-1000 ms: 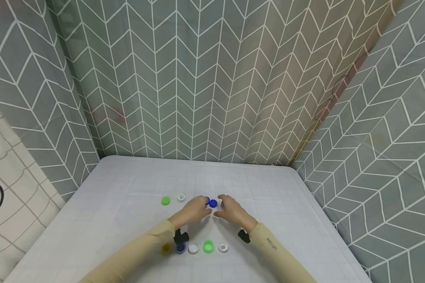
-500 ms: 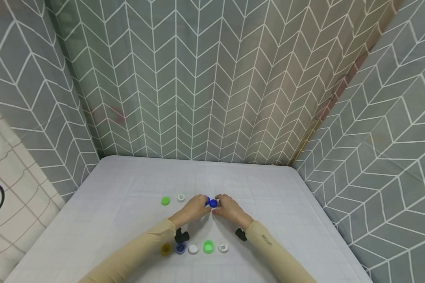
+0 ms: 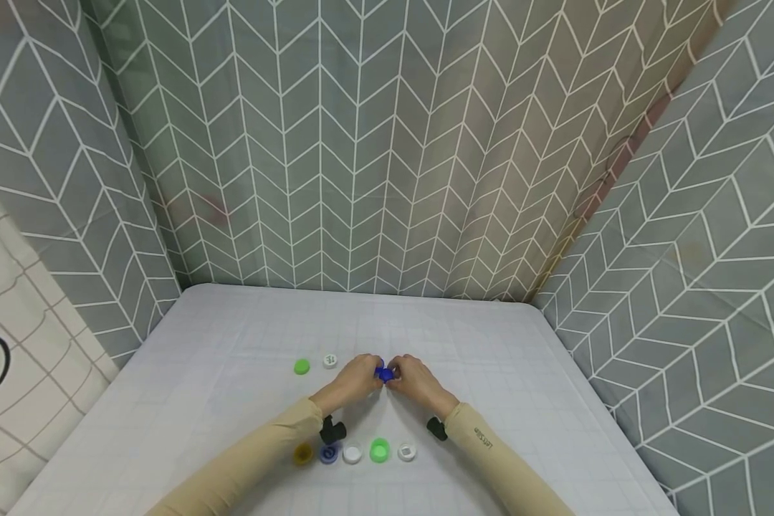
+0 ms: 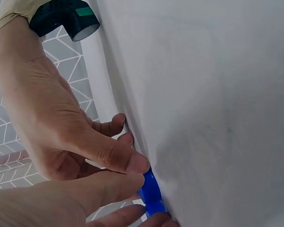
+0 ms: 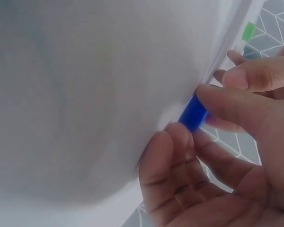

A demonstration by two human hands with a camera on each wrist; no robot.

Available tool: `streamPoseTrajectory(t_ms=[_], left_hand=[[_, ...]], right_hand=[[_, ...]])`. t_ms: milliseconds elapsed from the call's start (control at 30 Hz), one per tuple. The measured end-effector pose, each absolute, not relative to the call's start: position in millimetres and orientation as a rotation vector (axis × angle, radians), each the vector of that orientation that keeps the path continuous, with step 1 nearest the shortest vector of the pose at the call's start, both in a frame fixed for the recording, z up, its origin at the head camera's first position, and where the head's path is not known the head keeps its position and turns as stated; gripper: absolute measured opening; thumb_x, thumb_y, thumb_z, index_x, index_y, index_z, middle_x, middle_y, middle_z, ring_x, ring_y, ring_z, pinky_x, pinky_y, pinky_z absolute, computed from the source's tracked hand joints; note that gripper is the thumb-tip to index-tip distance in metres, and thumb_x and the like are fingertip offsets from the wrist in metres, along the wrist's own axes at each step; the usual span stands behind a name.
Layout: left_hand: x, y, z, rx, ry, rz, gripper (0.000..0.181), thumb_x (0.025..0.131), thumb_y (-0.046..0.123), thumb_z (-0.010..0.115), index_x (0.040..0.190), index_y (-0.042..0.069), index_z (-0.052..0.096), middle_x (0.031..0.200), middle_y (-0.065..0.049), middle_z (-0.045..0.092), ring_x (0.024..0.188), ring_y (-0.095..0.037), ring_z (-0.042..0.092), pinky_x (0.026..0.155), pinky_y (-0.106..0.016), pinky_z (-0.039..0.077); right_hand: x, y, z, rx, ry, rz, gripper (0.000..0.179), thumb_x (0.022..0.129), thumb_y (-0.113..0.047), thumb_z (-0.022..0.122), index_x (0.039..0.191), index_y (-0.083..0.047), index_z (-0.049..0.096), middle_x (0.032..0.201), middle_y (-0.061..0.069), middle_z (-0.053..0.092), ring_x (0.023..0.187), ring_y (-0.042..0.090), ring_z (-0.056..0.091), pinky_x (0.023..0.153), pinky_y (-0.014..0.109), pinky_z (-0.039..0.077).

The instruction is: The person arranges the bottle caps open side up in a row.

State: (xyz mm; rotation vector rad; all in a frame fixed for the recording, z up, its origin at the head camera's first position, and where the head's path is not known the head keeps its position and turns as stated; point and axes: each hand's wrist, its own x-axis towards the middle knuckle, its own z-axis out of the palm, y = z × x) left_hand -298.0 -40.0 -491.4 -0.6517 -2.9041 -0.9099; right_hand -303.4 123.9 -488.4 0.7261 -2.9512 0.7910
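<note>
Two blue bottle caps sit side by side in the middle of the table, between the two hands. My right hand (image 3: 416,378) pinches the nearer blue cap (image 3: 385,375) by its edge, thumb against the forefinger; the right wrist view shows the same blue cap (image 5: 194,113) standing on edge at the fingertips. My left hand (image 3: 357,375) has its thumb and fingers at the other blue cap (image 3: 380,364), which they partly cover. In the left wrist view, the left thumb (image 4: 138,163) meets the top of the blue pieces.
Left of the hands lie a green cap (image 3: 302,367) and a white cap with markings (image 3: 330,361). A row nearer the person holds a yellow cap (image 3: 303,453), a bluish cap (image 3: 328,454), a white cap (image 3: 352,452), a green cap (image 3: 379,450) and another white cap (image 3: 407,451).
My right hand has moved left and closed its thumb and fingers on the nearer blue cap, which has tilted and shifted slightly. The left hand has stayed nearly still.
</note>
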Motion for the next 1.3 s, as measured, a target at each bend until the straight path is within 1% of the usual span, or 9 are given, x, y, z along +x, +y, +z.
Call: streamPoseTrajectory(t_ms=[133, 200, 300, 367, 600, 767, 1033, 1200, 1300], left_hand=[[-298.2, -37.5, -491.0, -0.670, -2.899, -0.889, 0.023, 0.075, 0.002, 0.075, 0.097, 0.000, 0.070, 0.092, -0.011, 0.070, 0.086, -0.023, 0.064, 0.081, -0.038, 0.052], [-298.0, -36.6, -490.7, -0.672, -2.898, -0.861, 0.023, 0.075, 0.004, 0.076, 0.097, 0.000, 0.070, 0.092, -0.011, 0.070, 0.088, -0.024, 0.065, 0.082, -0.038, 0.052], [-298.0, -35.8, -490.0, -0.662, -2.887, -0.837, 0.021, 0.073, 0.003, 0.076, 0.093, 0.000, 0.070, 0.087, -0.010, 0.069, 0.082, -0.021, 0.063, 0.078, -0.035, 0.052], [-298.1, -35.5, -489.9, -0.651, -2.879, -0.828, 0.019, 0.072, 0.002, 0.076, 0.089, 0.000, 0.070, 0.082, -0.009, 0.067, 0.076, -0.019, 0.060, 0.073, -0.033, 0.051], [-301.4, -35.1, -493.6, -0.647, -2.874, -0.803, 0.013, 0.069, 0.001, 0.078, 0.077, 0.002, 0.068, 0.070, -0.002, 0.057, 0.063, -0.013, 0.046, 0.060, -0.026, 0.041], [-302.5, -35.4, -496.2, -0.645, -2.869, -0.819, 0.014, 0.067, 0.001, 0.078, 0.073, 0.004, 0.066, 0.069, -0.002, 0.056, 0.062, -0.012, 0.046, 0.058, -0.026, 0.040], [-300.1, -37.3, -494.4, -0.661, -2.856, -0.841, 0.014, 0.068, 0.004, 0.078, 0.078, 0.003, 0.068, 0.073, -0.003, 0.061, 0.066, -0.014, 0.052, 0.061, -0.027, 0.044], [-299.2, -36.7, -493.0, -0.669, -2.865, -0.830, 0.016, 0.071, 0.007, 0.079, 0.084, 0.003, 0.071, 0.074, -0.002, 0.063, 0.067, -0.012, 0.053, 0.062, -0.026, 0.044], [-298.9, -36.6, -490.9, -0.680, -2.876, -0.854, 0.018, 0.073, 0.009, 0.080, 0.087, 0.002, 0.072, 0.075, -0.001, 0.063, 0.068, -0.011, 0.052, 0.062, -0.025, 0.044]], right_hand=[[-302.5, 123.8, -488.2, 0.746, -2.930, 0.795, 0.029, 0.078, -0.011, 0.075, 0.103, 0.000, 0.068, 0.084, 0.008, 0.062, 0.073, 0.013, 0.053, 0.067, 0.027, 0.045], [-302.0, 123.3, -488.3, 0.740, -2.931, 0.800, 0.029, 0.078, -0.011, 0.075, 0.104, 0.000, 0.068, 0.085, 0.007, 0.063, 0.075, 0.013, 0.054, 0.068, 0.027, 0.045], [-301.4, 122.7, -488.7, 0.752, -2.920, 0.795, 0.028, 0.077, -0.010, 0.076, 0.103, 0.000, 0.069, 0.085, 0.007, 0.063, 0.076, 0.014, 0.056, 0.069, 0.028, 0.047], [-301.1, 122.5, -488.8, 0.759, -2.911, 0.794, 0.028, 0.077, -0.010, 0.076, 0.102, -0.001, 0.069, 0.085, 0.006, 0.063, 0.075, 0.013, 0.056, 0.069, 0.027, 0.047], [-300.1, 122.9, -489.2, 0.779, -2.894, 0.804, 0.024, 0.077, -0.008, 0.076, 0.098, 0.000, 0.070, 0.083, 0.007, 0.062, 0.073, 0.012, 0.053, 0.067, 0.026, 0.045], [-299.7, 123.1, -489.3, 0.791, -2.887, 0.807, 0.023, 0.077, -0.007, 0.075, 0.097, 0.000, 0.069, 0.083, 0.007, 0.062, 0.074, 0.013, 0.053, 0.067, 0.025, 0.044], [-298.6, 124.8, -489.3, 0.819, -2.874, 0.811, 0.022, 0.077, -0.006, 0.075, 0.098, 0.000, 0.069, 0.085, 0.008, 0.064, 0.076, 0.015, 0.056, 0.069, 0.027, 0.046], [-294.0, 126.8, -484.4, 0.849, -2.846, 0.864, 0.022, 0.077, -0.001, 0.073, 0.099, 0.003, 0.068, 0.088, 0.012, 0.068, 0.080, 0.023, 0.063, 0.071, 0.029, 0.050], [-290.5, 128.0, -479.4, 0.856, -2.845, 0.910, 0.022, 0.079, -0.001, 0.071, 0.100, 0.003, 0.067, 0.090, 0.014, 0.070, 0.083, 0.026, 0.067, 0.072, 0.030, 0.052]])
